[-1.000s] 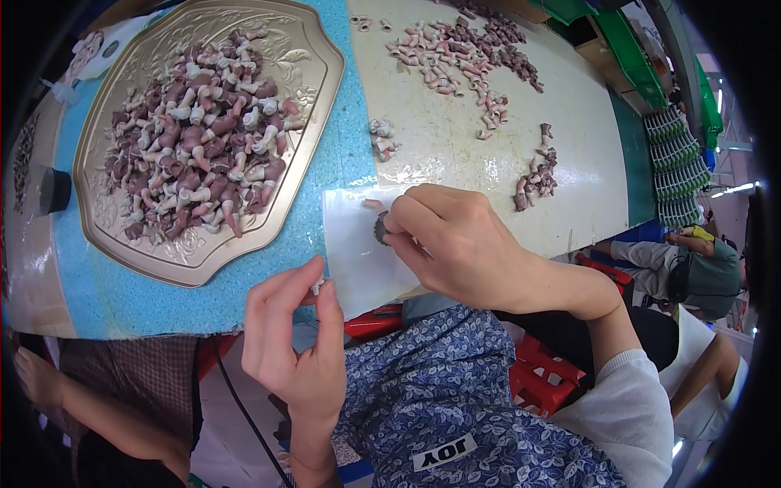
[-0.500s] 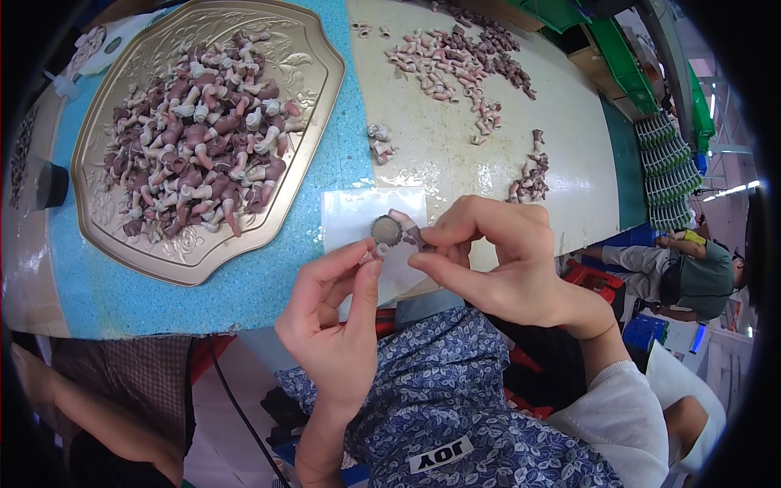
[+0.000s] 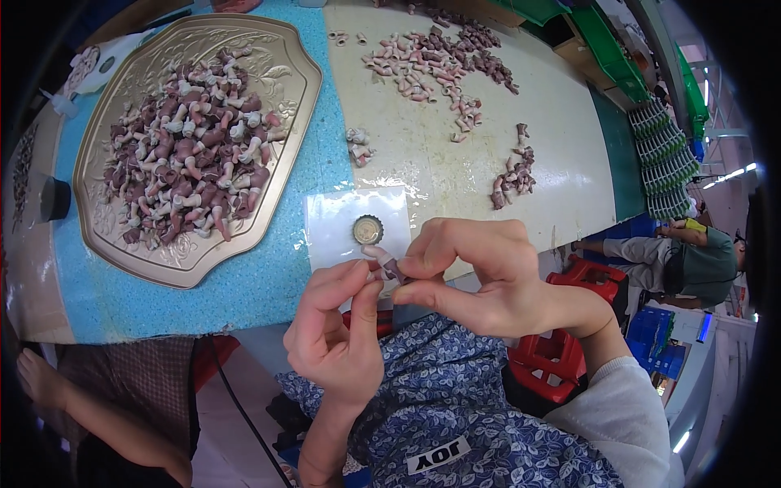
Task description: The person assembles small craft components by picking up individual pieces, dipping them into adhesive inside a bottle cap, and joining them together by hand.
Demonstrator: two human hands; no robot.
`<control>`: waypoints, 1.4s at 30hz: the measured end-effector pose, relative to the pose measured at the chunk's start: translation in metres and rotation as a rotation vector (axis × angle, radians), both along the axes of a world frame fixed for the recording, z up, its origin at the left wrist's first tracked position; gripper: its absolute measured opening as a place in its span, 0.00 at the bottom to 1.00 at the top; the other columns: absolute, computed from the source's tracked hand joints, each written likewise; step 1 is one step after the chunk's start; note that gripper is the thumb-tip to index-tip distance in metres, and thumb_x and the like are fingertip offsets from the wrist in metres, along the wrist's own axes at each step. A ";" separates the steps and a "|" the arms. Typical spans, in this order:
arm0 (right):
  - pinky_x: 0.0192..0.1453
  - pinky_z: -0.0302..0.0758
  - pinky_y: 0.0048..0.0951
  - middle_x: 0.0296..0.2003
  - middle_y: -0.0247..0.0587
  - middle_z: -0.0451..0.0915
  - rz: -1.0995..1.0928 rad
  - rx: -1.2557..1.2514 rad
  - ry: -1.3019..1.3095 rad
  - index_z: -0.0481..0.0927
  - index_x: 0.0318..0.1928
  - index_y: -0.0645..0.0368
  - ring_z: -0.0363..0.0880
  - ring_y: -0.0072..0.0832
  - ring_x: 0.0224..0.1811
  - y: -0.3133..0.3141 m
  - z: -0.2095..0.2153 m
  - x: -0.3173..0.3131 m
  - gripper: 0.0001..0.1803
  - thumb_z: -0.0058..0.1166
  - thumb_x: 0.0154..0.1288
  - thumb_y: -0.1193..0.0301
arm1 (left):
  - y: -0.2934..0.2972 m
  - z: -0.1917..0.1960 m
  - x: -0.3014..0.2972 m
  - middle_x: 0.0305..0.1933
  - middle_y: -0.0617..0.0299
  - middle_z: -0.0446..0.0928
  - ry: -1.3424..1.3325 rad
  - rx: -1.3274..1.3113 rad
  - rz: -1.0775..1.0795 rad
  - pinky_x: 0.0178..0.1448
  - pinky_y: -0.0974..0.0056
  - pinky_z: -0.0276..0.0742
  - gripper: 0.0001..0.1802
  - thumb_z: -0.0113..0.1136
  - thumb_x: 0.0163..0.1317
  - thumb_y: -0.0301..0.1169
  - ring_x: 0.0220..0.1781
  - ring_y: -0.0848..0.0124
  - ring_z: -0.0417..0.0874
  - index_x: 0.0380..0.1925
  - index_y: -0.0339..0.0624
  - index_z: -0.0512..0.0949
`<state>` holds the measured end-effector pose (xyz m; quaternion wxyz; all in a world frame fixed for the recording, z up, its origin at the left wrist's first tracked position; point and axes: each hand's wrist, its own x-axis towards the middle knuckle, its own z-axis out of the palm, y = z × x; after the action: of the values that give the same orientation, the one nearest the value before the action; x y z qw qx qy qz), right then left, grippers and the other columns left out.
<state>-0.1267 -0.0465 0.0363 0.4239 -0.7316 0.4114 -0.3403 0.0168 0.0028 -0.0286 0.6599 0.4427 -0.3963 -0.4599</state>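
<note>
Left hand (image 3: 338,337): raised just off the near edge of the worktop (image 3: 455,175), thumb and forefinger pinched on one end of a small pink and maroon piece (image 3: 384,264).
Right hand (image 3: 480,276): fingers curled, fingertips closed on the other end of the same piece; both hands are brought together over it.
Small piece: held in the air between the hands, just below a bottle cap (image 3: 368,230).
Bottle cap: set open side up on a clear plastic sheet (image 3: 350,224) at the worktop's near edge.
Gold tray (image 3: 175,260): placed to the left on a blue mat (image 3: 277,276), heaped with like pieces.
Loose pieces (image 3: 439,61): scattered along the far side, a smaller cluster (image 3: 512,175) to the right.
Open room: bare pale surface is left between the sheet and the clusters.
</note>
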 end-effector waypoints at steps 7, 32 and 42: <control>0.21 0.70 0.25 0.22 0.39 0.75 -0.014 -0.169 0.190 0.74 0.30 0.65 0.74 0.26 0.19 -0.003 0.009 -0.006 0.11 0.63 0.56 0.72 | 0.000 0.001 0.000 0.40 0.47 0.79 -0.116 -0.053 0.051 0.44 0.69 0.78 0.11 0.59 0.53 0.10 0.40 0.67 0.81 0.38 0.26 0.76; 0.22 0.71 0.33 0.20 0.40 0.73 -0.124 -0.169 0.443 0.74 0.39 0.60 0.76 0.34 0.21 0.008 -0.011 -0.023 0.16 0.55 0.62 0.60 | -0.020 0.008 0.035 0.32 0.51 0.71 -0.879 -0.143 0.005 0.40 0.64 0.71 0.16 0.38 0.71 0.31 0.34 0.64 0.75 0.34 0.28 0.71; 0.48 0.72 0.35 0.39 0.44 0.74 -0.154 -0.352 0.726 0.76 0.38 0.63 0.71 0.39 0.46 -0.024 -0.024 -0.164 0.11 0.55 0.53 0.82 | -0.091 0.000 0.111 0.40 0.54 0.77 -1.285 -0.321 0.397 0.50 0.62 0.72 0.07 0.58 0.59 0.20 0.43 0.63 0.77 0.38 0.33 0.80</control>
<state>-0.2910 -0.0705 0.0125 0.0929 -0.8327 0.5233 -0.1557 0.1278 -0.0879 -0.0287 0.4233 0.5883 -0.6834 0.0874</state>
